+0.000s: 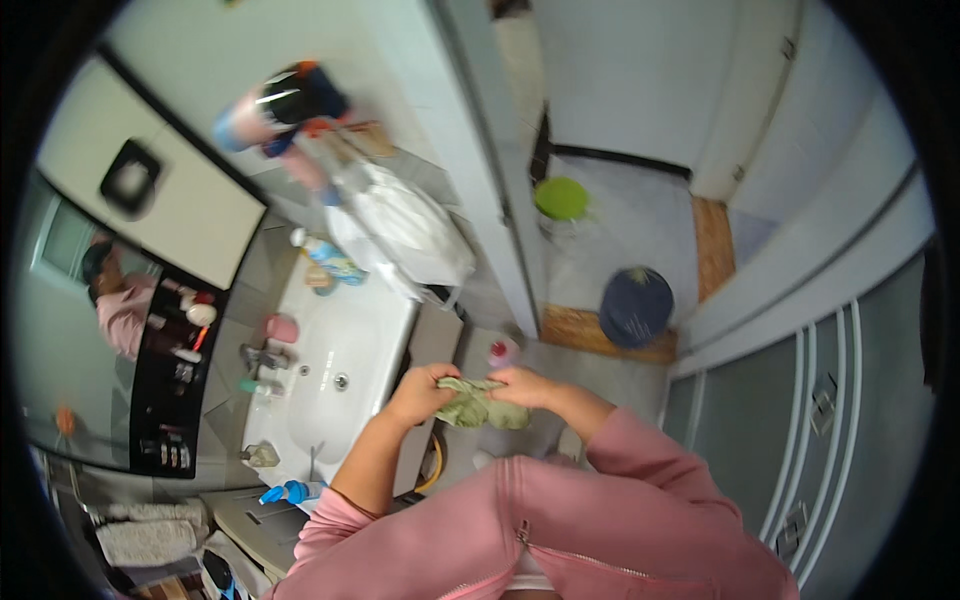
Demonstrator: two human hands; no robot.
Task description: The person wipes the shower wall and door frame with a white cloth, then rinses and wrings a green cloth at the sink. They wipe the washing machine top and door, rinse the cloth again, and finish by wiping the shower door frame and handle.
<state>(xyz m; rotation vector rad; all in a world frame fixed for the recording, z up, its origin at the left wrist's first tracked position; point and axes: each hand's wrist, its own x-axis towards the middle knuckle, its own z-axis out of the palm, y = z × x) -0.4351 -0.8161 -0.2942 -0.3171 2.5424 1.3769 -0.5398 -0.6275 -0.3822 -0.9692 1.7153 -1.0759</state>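
A crumpled pale green cloth [482, 405] is stretched between my two hands, low in front of my chest. My left hand [421, 395] pinches its left end, near the edge of the white sink basin [322, 375]. On the other side, my right hand [520, 388] grips the cloth's upper right corner. Just beyond that hand, a bottle with a red cap [500, 351] stands on the floor. The parts of the fingers behind the cloth are hidden.
Bottles, a pink cup [282, 328] and the faucet [262, 358] line the basin's back. A blue spray bottle [296, 492] is at its near corner. Ahead are a doorway with a wooden threshold [570, 327], a dark blue round object [636, 307] and a green basin [561, 198]. Frosted panels with rails [814, 435] stand right.
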